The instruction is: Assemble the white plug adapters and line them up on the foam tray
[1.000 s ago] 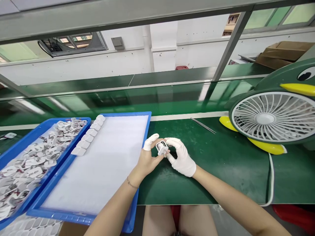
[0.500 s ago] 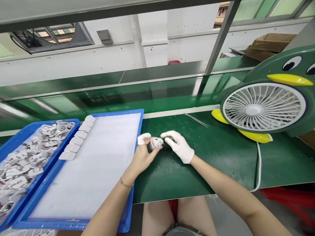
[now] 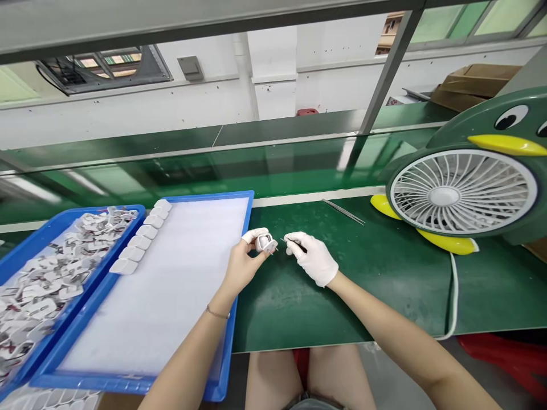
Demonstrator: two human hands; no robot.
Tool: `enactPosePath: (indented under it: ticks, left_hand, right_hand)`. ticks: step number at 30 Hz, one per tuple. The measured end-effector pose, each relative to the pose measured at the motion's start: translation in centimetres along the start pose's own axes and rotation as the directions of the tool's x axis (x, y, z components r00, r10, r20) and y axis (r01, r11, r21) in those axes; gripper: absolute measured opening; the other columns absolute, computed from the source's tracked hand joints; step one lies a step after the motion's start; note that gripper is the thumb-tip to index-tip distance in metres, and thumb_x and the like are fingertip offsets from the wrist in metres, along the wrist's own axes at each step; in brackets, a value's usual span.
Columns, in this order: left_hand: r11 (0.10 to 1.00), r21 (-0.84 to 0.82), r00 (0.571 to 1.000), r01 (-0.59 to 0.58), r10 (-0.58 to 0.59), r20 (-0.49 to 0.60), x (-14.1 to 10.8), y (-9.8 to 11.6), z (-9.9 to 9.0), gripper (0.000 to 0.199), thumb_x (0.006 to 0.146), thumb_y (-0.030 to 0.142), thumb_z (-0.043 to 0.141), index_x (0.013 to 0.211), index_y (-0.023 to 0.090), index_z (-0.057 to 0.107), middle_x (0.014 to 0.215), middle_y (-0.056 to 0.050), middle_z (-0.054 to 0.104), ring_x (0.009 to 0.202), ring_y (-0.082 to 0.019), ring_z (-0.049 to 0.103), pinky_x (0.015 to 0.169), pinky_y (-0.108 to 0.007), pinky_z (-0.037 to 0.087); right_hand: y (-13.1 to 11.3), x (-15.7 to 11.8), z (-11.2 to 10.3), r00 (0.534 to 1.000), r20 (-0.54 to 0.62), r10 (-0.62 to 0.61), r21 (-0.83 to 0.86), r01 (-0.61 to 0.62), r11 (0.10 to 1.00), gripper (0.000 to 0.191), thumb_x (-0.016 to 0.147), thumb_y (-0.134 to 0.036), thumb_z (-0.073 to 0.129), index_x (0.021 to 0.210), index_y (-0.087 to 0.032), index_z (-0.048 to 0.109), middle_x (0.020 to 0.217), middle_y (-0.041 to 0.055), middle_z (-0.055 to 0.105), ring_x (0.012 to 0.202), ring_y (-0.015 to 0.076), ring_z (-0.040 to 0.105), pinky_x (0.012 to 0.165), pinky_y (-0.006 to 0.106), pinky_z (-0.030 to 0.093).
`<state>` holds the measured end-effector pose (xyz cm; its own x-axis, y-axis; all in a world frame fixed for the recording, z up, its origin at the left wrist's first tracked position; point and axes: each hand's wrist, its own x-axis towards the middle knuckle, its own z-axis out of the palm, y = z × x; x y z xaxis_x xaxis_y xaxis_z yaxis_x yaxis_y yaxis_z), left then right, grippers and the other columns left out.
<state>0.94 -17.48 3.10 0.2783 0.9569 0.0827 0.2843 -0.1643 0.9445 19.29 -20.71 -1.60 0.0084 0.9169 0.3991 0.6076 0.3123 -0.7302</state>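
Note:
My left hand (image 3: 244,257), with white covers on some fingers, is closed around a small white plastic housing (image 3: 266,243). The housing has a hollow side facing up, and a short thin pin or wire sticks out of its right side. Just to the right is my right hand (image 3: 314,257) in a white glove, its thumb and fingers pinched on a thin dark tool (image 3: 302,247). The fine tip of this tool points left toward the housing, with a small gap between them. Most of the tool is hidden in the glove.
A blue tray (image 3: 251,213) with a white liner holds a row of white housings (image 3: 135,241) along its left edge. Another blue tray (image 3: 139,215) is heaped with white parts and wires. Metal tweezers (image 3: 344,211) lie behind my right hand. A green fan (image 3: 461,191) stands at right.
The housing has turned in my left hand, so its hollow side now shows. My hands have drawn slightly apart, and the tool's tip is now visible. The whole view has shifted a little.

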Motion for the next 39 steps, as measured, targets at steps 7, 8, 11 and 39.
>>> enactPosePath:
  ticks: [7,8,11,39]
  left_hand:
    - [0.987,0.154,0.993,-0.037,0.018,0.12,-0.27,-0.22,0.56,0.037,0.075,0.031,0.069,0.111,0.022,0.061,0.107,-0.003,0.067,0.087,-0.018,0.067,0.084,-0.032,0.055]
    - [0.983,0.177,0.992,-0.053,0.031,0.125,-0.25,-0.3,0.6,0.037,0.076,0.031,0.068,0.111,0.022,0.061,0.108,-0.003,0.066,0.089,-0.018,0.066,0.085,-0.033,0.055]
    - [0.971,0.22,0.988,-0.099,0.069,0.139,-0.17,-0.53,0.63,0.037,0.077,0.033,0.067,0.111,0.021,0.062,0.111,-0.004,0.066,0.096,-0.02,0.064,0.088,-0.034,0.055]
    - [0.948,0.301,0.985,-0.107,0.061,0.16,-0.3,-0.72,0.46,0.038,0.078,0.03,0.065,0.114,0.021,0.059,0.111,-0.006,0.065,0.089,-0.019,0.065,0.084,-0.034,0.054]
  right_hand:
    - [-0.4,-0.22,-0.12,0.994,-0.088,-0.059,0.026,0.062,0.998,0.017,0.086,-0.022,0.052,0.098,-0.021,0.063,0.094,0.0026,0.067,0.086,0.016,0.063,0.08,0.029,0.051]
    - [-0.43,-0.28,-0.07,0.995,-0.081,-0.064,0.023,0.066,0.998,0.016,0.085,-0.022,0.053,0.097,-0.021,0.064,0.092,0.0025,0.067,0.085,0.0161,0.063,0.079,0.029,0.051]
    - [-0.5,-0.41,0.06,0.996,-0.067,-0.065,0.009,0.066,0.998,0.016,0.085,-0.02,0.055,0.096,-0.021,0.065,0.091,0.0026,0.067,0.083,0.0168,0.063,0.077,0.03,0.051]
    - [-0.67,-0.24,0.1,0.999,-0.033,-0.032,-0.032,0.031,0.999,0.016,0.084,-0.018,0.056,0.097,-0.021,0.065,0.092,0.0027,0.067,0.084,0.0167,0.063,0.077,0.029,0.05]
